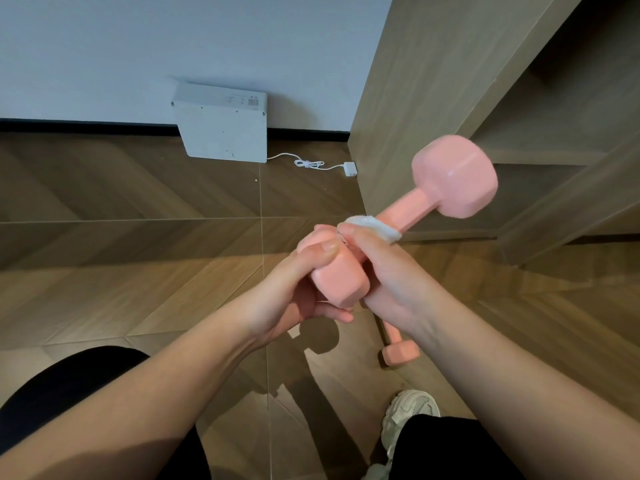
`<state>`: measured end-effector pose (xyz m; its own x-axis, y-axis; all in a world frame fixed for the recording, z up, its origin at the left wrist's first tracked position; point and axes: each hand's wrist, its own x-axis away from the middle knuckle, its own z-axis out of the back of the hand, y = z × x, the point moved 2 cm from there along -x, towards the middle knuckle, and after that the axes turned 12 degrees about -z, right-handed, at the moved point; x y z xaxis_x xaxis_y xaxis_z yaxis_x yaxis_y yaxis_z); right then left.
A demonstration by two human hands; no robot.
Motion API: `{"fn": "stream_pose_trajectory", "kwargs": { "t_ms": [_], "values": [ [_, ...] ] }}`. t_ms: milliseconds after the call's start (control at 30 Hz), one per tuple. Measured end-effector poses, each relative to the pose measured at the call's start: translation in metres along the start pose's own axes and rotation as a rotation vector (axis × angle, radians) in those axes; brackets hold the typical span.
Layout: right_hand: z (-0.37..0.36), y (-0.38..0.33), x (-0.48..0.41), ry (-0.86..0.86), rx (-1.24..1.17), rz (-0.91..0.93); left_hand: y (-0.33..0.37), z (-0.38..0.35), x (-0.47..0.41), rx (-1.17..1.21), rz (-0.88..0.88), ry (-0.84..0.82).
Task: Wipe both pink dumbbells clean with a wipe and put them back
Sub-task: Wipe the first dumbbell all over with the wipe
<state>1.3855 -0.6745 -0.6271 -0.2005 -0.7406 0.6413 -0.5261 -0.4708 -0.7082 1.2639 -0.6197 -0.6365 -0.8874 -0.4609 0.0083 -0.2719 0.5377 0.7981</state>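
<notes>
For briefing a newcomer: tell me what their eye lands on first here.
The matte pink dumbbell held up mid-frame: the left hand grips its near head, the right hand wraps a white wipe round its handle. A second pink dumbbell lies on the wooden floor at lower right; a flat white box leans on the wall.

**Two dumbbells, one wipe**

Pink dumbbell (453, 176) up off the floor (138, 237), tilted, far head high and to the right. White wipe (375, 226) wrapped round its handle. Second dumbbell (400, 353) lying on floor below, partly hidden.
</notes>
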Motion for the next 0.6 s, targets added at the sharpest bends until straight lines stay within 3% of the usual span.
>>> {"fn": "stream_pose_trajectory", "kwargs": {
  "t_ms": [100, 267, 400, 500, 600],
  "values": [
    [0.000, -0.005, 0.002, 0.014, -0.045, 0.000, -0.002, 0.001, 0.000, -0.108, -0.034, 0.037],
    [0.012, -0.027, 0.000, 0.075, -0.399, 0.006, 0.005, 0.010, 0.002, -0.799, -0.251, 0.173],
    [0.024, -0.039, 0.001, 0.172, -0.669, 0.047, -0.006, 0.008, 0.002, -1.007, -0.395, 0.146],
    [0.026, -0.041, 0.002, 0.135, -0.676, 0.119, -0.012, 0.005, -0.003, -0.868, -0.340, 0.151],
    [0.026, -0.045, 0.007, 0.017, -0.650, 0.208, -0.014, -0.001, -0.006, -0.113, 0.048, 0.120]
  ]
}}
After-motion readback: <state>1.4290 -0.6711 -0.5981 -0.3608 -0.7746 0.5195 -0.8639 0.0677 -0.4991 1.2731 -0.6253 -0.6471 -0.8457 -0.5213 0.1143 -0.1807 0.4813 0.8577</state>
